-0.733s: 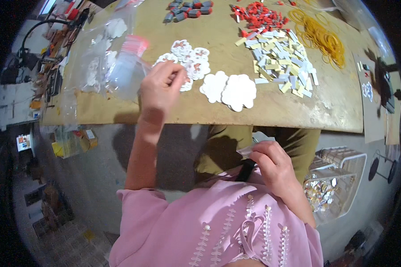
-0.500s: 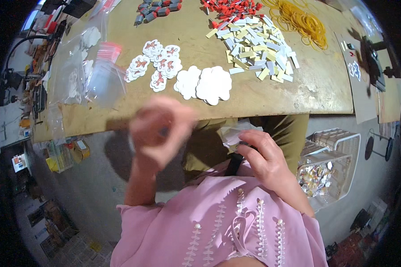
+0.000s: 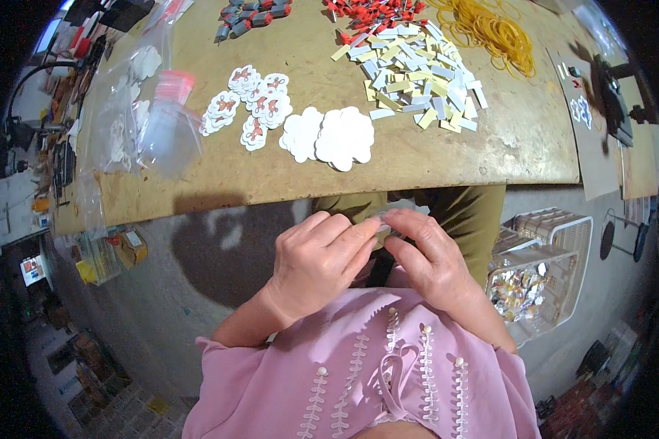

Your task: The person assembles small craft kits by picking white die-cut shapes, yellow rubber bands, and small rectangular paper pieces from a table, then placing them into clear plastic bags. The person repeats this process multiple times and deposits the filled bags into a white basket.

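Note:
My left hand [image 3: 318, 252] and my right hand [image 3: 433, 256] meet over my lap, just off the table's front edge. Between their fingertips is a small clear plastic bag [image 3: 383, 230], mostly hidden by the fingers. Both hands are closed, thumbs and fingers pinching it from either side. Any contents of the bag cannot be made out. Beyond the hands, on the table, lie stacks of white scalloped cutouts [image 3: 345, 139]. Beside them, to the left, are several piles of cutouts printed with a brown figure [image 3: 254, 102].
Clear zip bags with red tops [image 3: 170, 124] lie on the table's left. Farther back are grey-and-red pieces [image 3: 252, 18], red pieces [image 3: 373, 13], yellow and grey strips [image 3: 425, 77] and yellow rubber bands [image 3: 490, 36]. A white basket [image 3: 542, 271] stands on the floor at right.
My left hand has come down and right to meet the right hand at the bag, its fingers now closed on it. The right hand has stayed nearly in place.

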